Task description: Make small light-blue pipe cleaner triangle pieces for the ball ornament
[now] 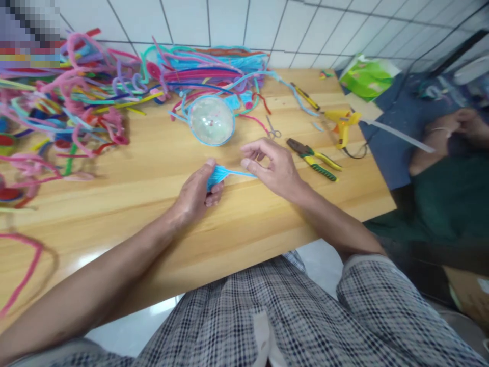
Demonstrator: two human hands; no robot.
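My left hand (194, 193) is closed around a light-blue bundle of pipe cleaners (217, 176), its thumb lying along the top. A thin blue stem sticks out of the bundle to the right and reaches the edge of my right hand (273, 168). That hand hovers over the table with thumb and forefinger apart and the other fingers curled. The stem's far end is hidden by it. Just beyond both hands sits a clear round bowl-like piece (212, 121) with a blue rim.
Loose coloured pipe cleaners (72, 102) heap up at the left and back. At the right lie pliers (313, 159), small scissors (273, 131), a yellow-black cutter (304, 96) and a yellow glue gun (343, 125) with a cord. Another person's arm (435, 142) is beyond the table's right edge.
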